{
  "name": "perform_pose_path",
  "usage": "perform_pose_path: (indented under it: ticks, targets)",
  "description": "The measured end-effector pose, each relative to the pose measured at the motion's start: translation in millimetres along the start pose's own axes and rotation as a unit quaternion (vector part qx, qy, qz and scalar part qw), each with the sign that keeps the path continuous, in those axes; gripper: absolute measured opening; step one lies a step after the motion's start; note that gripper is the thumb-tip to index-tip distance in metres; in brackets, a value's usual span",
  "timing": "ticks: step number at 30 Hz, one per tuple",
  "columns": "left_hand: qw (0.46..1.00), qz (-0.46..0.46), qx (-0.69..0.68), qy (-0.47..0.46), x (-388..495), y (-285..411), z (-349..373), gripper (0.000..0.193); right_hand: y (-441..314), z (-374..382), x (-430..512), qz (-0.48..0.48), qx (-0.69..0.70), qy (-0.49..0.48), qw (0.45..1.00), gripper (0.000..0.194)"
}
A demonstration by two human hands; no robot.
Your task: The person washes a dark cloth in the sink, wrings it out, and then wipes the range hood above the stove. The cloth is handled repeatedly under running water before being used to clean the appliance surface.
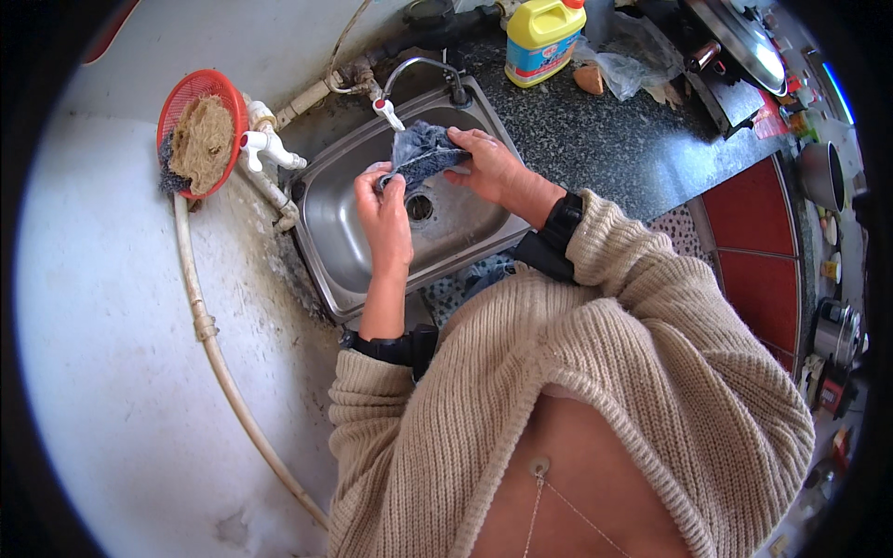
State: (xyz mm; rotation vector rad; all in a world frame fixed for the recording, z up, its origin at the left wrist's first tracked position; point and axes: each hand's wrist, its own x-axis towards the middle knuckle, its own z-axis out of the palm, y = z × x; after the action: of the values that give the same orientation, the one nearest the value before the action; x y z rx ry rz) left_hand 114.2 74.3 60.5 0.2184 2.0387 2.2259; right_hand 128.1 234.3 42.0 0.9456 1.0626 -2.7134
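A dark blue-grey cloth (423,162) is stretched between both hands over a stainless steel sink (335,209). My left hand (386,213) pinches its near left corner with thumb and fingers. On the other side, my right hand (490,166) grips the right end between thumb and fingers. Just behind the cloth is a white tap (388,114) with a red mark; its outlet is partly hidden by the cloth. Below the hands, the drain (420,207) shows at the sink's bottom.
A red plastic basket (241,111) with a tan fibrous scrubber (204,143) hangs at the left wall, beside another white tap (268,150). On the speckled counter (558,139) stand a yellow jug (545,42), a brown shell-like piece (588,79), and a plastic bag (631,63). A lidded pan (739,42) sits farther right.
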Motion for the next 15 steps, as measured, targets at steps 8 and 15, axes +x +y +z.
perform_pose_path:
  ticks: [8,15]
  targets:
    - [0.952,0.136,0.274,0.012,11,2,33,0.019,33,26,12,-0.030,-0.049,-0.103,0.993,0.022]
    - [0.941,0.155,0.293,-0.068,20,-6,38,0.025,19,31,-2,0.035,0.076,-0.123,0.989,0.025]
